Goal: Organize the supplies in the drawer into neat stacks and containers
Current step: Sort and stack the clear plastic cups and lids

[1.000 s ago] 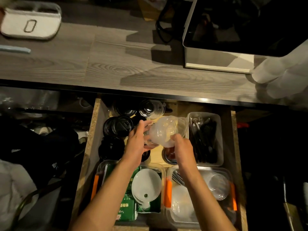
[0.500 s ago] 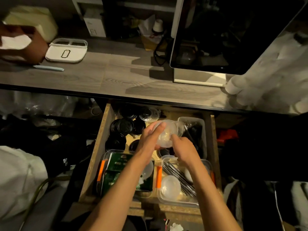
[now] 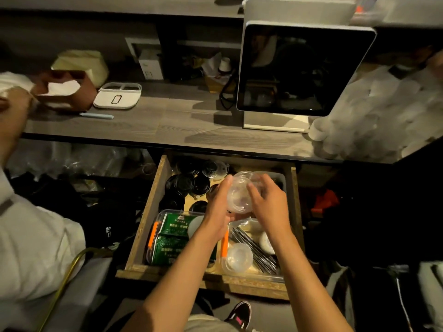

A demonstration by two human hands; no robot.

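Observation:
A wooden drawer (image 3: 148,209) stands pulled out under the counter. Above its middle, my left hand (image 3: 219,207) and my right hand (image 3: 269,204) both grip a clear plastic cup stack (image 3: 241,192) from either side. Black round lids (image 3: 184,185) lie in the drawer's back left, with clear dome lids (image 3: 214,168) behind them. At the front left a clear bin (image 3: 158,218) holds green packets (image 3: 172,238). A second clear bin (image 3: 225,264) at the front right holds a small clear cup (image 3: 238,256) and metal utensils (image 3: 254,248).
The grey wood counter (image 3: 167,123) carries a screen on a white stand (image 3: 302,68), a white divided tray (image 3: 117,95), a pale blue pen (image 3: 97,115) and sleeves of cups (image 3: 374,113) at the right. Another person in white (image 3: 31,236) works at the left.
The camera has pulled back and tilted up, so more of the counter shows. Both hands still hold the clear cups, and my right hand has shifted further round their right side.

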